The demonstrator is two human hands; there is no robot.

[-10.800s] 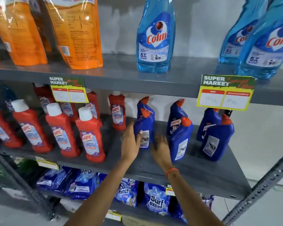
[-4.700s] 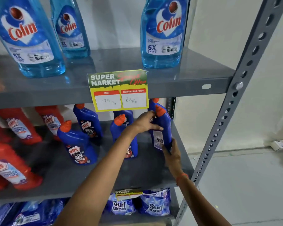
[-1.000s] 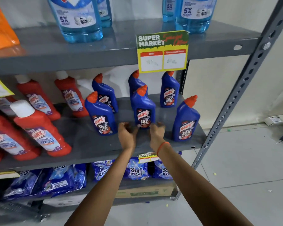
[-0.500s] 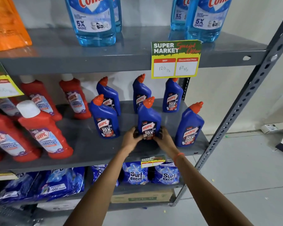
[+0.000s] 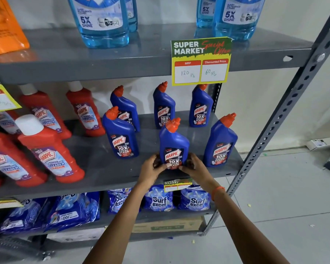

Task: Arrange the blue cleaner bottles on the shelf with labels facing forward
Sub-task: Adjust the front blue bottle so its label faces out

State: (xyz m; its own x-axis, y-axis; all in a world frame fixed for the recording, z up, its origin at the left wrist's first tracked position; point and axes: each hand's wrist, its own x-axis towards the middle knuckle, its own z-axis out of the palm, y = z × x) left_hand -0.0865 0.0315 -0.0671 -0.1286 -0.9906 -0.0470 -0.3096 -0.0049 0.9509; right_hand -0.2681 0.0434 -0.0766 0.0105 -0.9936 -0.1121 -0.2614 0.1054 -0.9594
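Several dark blue Harpic bottles with orange caps stand on the grey middle shelf (image 5: 103, 168), all labels facing me. The front middle blue bottle (image 5: 173, 141) stands upright near the shelf's front edge. My left hand (image 5: 152, 169) grips its base from the left and my right hand (image 5: 193, 167) grips it from the right. Another blue bottle (image 5: 121, 136) stands to its left and one more blue bottle (image 5: 220, 143) to its right. Three others stand in a back row, the middle back bottle (image 5: 163, 107) directly behind the held one.
Red Harpic bathroom cleaner bottles (image 5: 50, 151) fill the shelf's left half. Light blue Colin bottles (image 5: 101, 21) stand on the shelf above, with a yellow price tag (image 5: 201, 61) hanging from its edge. Surf Excel packs (image 5: 158, 201) lie below. A perforated steel upright (image 5: 274, 121) bounds the right side.
Both hands have closed around the base of the front middle blue bottle, which they only reached towards a second ago. The bottle sits slightly nearer the front edge.
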